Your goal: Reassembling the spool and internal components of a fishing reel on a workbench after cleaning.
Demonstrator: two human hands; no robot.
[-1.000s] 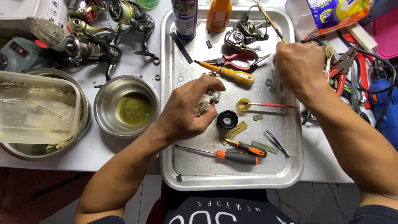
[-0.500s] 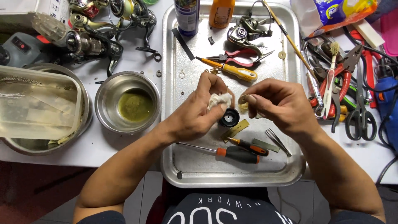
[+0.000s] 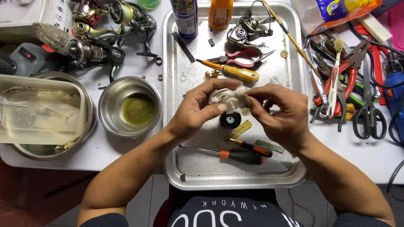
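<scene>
A: Nearest item?
B: Orange-and-black screwdriver [image 3: 235, 154], flat on the metal tray [image 3: 189, 176].

A: Next?
B: Left hand [image 3: 198, 110] and right hand [image 3: 280, 111], fingers curled shut on one crumpled white cloth [image 3: 227, 97], held just above a black round part [image 3: 230, 120], mid-tray.

A: Beyond?
B: Yellow-handled screwdriver [image 3: 235, 72], red pliers [image 3: 237, 56], reel body [image 3: 246, 35].

A: Off-tray?
B: Steel bowl [image 3: 130, 107] of greenish liquid, on worktop [image 3: 370, 151], left.
</scene>
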